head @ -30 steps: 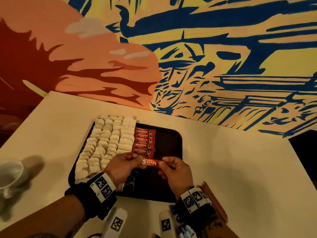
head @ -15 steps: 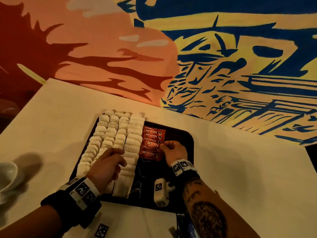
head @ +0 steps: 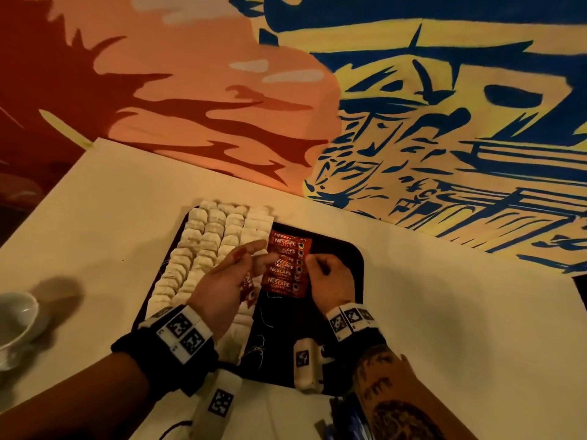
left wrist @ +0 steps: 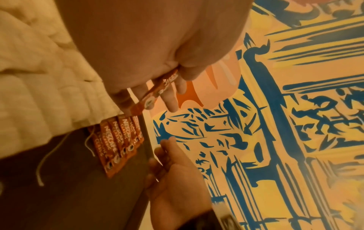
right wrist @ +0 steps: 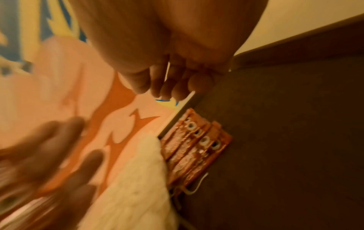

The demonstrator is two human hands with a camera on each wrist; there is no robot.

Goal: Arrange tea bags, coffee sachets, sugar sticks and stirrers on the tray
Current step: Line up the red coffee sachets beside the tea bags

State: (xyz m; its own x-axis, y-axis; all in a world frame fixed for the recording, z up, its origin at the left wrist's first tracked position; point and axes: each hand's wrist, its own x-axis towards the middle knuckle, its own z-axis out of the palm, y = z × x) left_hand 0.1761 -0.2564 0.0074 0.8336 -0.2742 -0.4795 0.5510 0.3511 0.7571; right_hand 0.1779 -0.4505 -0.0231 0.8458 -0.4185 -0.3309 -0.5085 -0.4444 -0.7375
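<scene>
Left wrist view: the left hand (left wrist: pixel 149 46) holds one red coffee sachet (left wrist: pixel 155 91) between its fingers (left wrist: pixel 171 101). Just below them, more coffee sachets (head: pixel 287 268) lie in a row on the black tray (head: pixel 346 258). The right hand (head: pixel 330 277), fingers curled, is at the row's right edge. White tea bags (head: pixel 206 249) sit beside the row's other edge.

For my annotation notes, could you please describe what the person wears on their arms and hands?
Both hands are bare. The left wrist and the right wrist each carry a black band with white blocks printed with black square codes. A white camera unit hangs under the right wrist. The right forearm bears dark tattoos. No sleeves show.
</scene>
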